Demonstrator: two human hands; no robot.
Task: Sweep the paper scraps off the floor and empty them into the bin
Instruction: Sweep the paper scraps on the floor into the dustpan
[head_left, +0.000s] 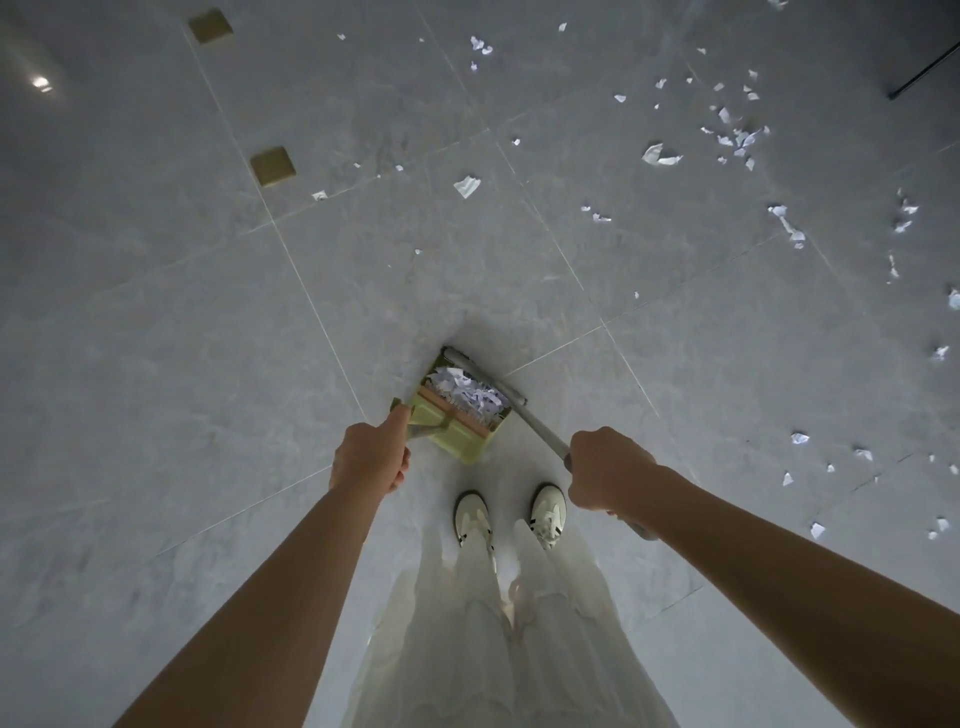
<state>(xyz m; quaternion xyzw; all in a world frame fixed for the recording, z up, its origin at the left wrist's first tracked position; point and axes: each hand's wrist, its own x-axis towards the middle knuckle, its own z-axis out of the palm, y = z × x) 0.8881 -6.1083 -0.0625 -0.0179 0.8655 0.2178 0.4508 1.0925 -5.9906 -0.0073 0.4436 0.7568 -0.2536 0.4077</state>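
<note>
A yellow-green dustpan (451, 435) sits on the grey tiled floor just ahead of my shoes, with a heap of white paper scraps (470, 392) inside it. My left hand (371, 457) grips the dustpan's upright handle. My right hand (605, 475) grips the grey broom handle (540, 434), and the broom's head (485, 375) lies along the pan's open mouth against the heap. Many loose paper scraps (660, 155) lie scattered over the floor ahead and to the right. No bin is in view.
Two brass floor plates (272, 165) are set into the tiles at the upper left. A dark thin bar (922, 75) crosses the top right corner. My white shoes (471, 517) stand close behind the pan. Bare tiles stretch out to the left.
</note>
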